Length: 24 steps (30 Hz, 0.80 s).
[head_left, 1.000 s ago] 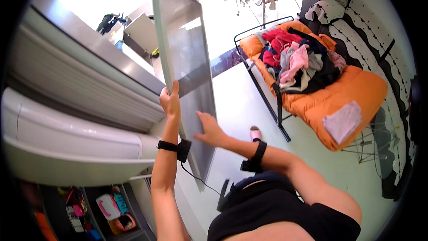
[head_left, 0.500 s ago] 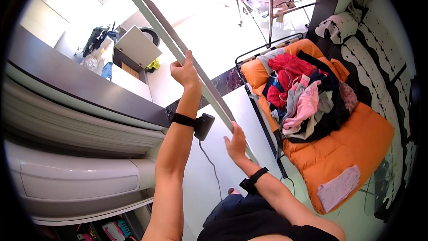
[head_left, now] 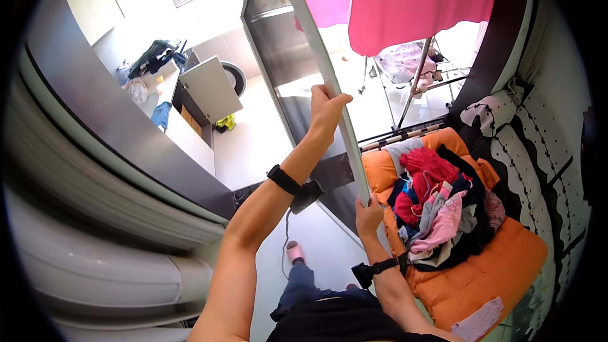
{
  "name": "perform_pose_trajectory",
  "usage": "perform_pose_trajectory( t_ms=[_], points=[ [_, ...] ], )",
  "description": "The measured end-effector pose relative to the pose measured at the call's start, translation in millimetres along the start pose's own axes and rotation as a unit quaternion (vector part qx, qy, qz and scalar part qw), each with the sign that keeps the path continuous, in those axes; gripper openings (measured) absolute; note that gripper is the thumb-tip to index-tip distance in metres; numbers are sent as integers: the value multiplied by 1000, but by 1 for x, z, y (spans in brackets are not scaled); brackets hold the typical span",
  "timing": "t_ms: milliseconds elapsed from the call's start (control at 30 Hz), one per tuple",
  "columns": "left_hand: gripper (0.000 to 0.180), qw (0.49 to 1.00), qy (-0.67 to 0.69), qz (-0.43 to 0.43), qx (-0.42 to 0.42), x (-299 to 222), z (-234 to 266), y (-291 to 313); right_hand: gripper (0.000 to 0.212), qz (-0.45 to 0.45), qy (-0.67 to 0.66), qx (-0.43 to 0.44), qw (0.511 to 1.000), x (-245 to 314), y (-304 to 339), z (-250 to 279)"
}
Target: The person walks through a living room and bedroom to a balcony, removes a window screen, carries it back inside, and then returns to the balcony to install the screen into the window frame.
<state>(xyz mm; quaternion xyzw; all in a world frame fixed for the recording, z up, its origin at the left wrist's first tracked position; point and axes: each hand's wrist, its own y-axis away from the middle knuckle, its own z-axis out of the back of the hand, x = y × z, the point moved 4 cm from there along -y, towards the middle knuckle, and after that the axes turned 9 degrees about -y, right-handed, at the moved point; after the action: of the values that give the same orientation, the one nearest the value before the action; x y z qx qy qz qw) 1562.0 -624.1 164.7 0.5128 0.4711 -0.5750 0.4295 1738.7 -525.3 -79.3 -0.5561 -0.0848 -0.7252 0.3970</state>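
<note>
A tall, grey-framed window screen with a see-through dark mesh stands tilted in front of me. My left hand is closed around the near edge of its frame, partway up, with the thumb over the rim. Lower on that same edge, my right hand is closed too, its fingers partly hidden behind the frame. The bottom of the screen reaches down near the white floor, just left of the orange padded bed. Black straps with small boxes circle both my wrists, and a cable hangs from the left one.
Mixed clothes lie heaped on the orange bed at right. Pink curtains hang at the back, before a drying rack. An open cabinet door stands far left; a white air conditioner is at near left.
The screen has turned, so its mesh face now shows and it stands more upright. Both hands moved right with it, and the right hand has closed on the edge. My view has shifted.
</note>
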Motion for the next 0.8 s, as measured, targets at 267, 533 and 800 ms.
perform_pose_trajectory(
  t_ms=[267,533,800],
  points=[
    [62,932,-92,-338,-87,-37,165,-186,18,-28,-299,-47,953,121,-131,-79],
    [110,993,-5,110,52,227,397,-326,11,-77,-359,-44,929,184,-208,-126],
    [45,996,21,-60,-68,171,428,-402,10,-104,-408,117,900,153,-371,-247]
  ],
)
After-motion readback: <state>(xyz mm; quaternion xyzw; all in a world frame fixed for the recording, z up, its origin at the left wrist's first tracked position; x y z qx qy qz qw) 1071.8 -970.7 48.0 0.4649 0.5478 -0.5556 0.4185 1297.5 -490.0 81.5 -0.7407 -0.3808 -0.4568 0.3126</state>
